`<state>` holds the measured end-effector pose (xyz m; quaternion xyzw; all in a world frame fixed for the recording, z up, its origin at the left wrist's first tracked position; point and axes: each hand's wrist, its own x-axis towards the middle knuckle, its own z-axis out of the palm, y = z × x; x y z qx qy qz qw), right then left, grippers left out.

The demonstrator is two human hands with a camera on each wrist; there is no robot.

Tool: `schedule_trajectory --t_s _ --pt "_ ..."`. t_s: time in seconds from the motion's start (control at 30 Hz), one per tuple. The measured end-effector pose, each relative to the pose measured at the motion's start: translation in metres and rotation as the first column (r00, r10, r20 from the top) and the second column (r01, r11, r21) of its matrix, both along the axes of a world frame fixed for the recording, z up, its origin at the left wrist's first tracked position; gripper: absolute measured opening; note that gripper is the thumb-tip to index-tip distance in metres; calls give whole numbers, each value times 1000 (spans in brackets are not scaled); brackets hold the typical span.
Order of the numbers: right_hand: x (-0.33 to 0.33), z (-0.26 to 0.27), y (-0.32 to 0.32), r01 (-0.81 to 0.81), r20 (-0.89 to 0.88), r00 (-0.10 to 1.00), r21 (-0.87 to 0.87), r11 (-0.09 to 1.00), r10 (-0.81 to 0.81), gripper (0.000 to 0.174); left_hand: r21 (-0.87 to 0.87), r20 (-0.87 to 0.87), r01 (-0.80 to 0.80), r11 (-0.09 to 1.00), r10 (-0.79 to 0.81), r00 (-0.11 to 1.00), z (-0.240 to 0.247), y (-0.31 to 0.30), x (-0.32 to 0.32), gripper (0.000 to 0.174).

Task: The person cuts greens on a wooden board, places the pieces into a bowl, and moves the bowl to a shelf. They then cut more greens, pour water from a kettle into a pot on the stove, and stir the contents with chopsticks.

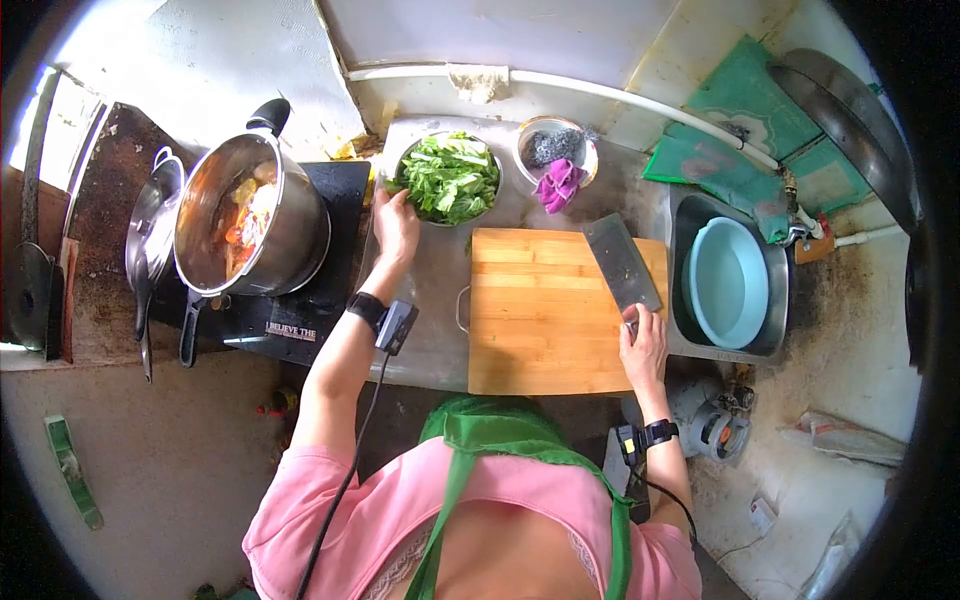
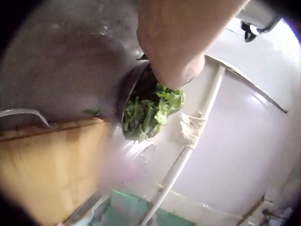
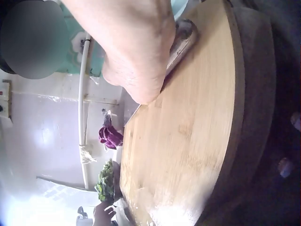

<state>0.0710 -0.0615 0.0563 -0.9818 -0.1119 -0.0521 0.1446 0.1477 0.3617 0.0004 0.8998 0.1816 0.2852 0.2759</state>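
A steel bowl of chopped green leaves [image 1: 447, 178] stands at the back of the counter. My left hand [image 1: 396, 225] reaches to its near-left rim and grips the edge; in the left wrist view the hand [image 2: 174, 47] sits right over the greens [image 2: 150, 113]. A bamboo cutting board [image 1: 540, 310] lies in front of me. A cleaver [image 1: 622, 262] lies flat on its right side. My right hand [image 1: 640, 345] holds the cleaver's handle [image 3: 181, 40], with the fingers [image 3: 136, 52] curled over it against the board [image 3: 188, 132].
A steel pot of soup [image 1: 250, 215] sits on a black induction cooker [image 1: 300, 320] at the left, its lid [image 1: 150, 225] beside it. A small bowl with steel wool [image 1: 553, 147] and a purple cloth [image 1: 560, 185] stand behind the board. A blue basin [image 1: 728, 282] fills the sink at the right.
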Motion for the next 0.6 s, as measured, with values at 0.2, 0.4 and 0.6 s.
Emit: schedule_trajectory --t_s 0.2,0.4,0.6 --pt "1 -3 -1 2 30 1000 -27 1000 -2 42 -172 -63 62 983 -74 995 11 20 4 23" --pt "0 -2 -1 34 -19 999 -6 999 -34 42 -135 -106 6 991 -20 994 37 21 27 18" --pt "0 -5 -4 17 -11 1000 36 999 -16 42 -10 -314 29 1000 -31 949 24 32 38 11"
